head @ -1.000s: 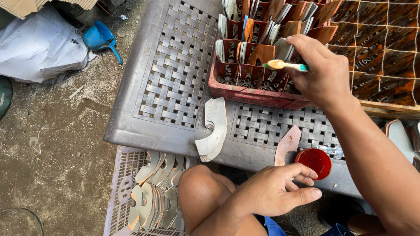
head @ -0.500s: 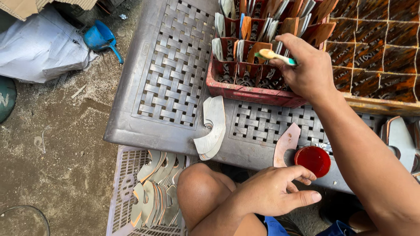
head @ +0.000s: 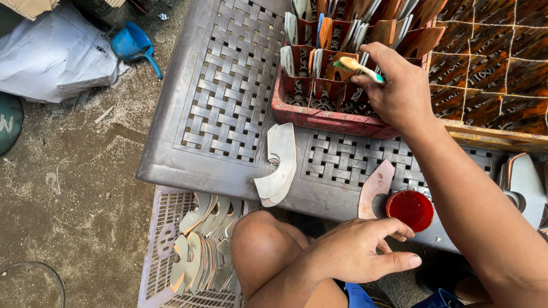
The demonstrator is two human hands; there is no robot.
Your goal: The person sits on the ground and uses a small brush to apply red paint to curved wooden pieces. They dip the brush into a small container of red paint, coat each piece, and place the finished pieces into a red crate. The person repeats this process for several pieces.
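Nearest the camera, the left hand [head: 357, 251] rests on the person's bare knee [head: 265, 251], its fingers loosely curled and holding nothing, the fingertips just short of a small red cup [head: 410, 209] that stands at the front edge of a grey woven plastic table [head: 228, 102]. A curved pinkish cut-out piece [head: 374, 187] lies beside the cup, and a stack of pale curved pieces [head: 278, 165] lies further left on the table. Below the table's front edge, a pale plastic crate [head: 162, 245] holds more such pieces on edge. Further off, the right hand [head: 397, 94] is clamped on a small brush [head: 357, 66], gripping its handle with the tip over a red crate [head: 319, 114] full of upright brown and pale pieces. A blue scoop [head: 134, 44] lies on the ground at far left.
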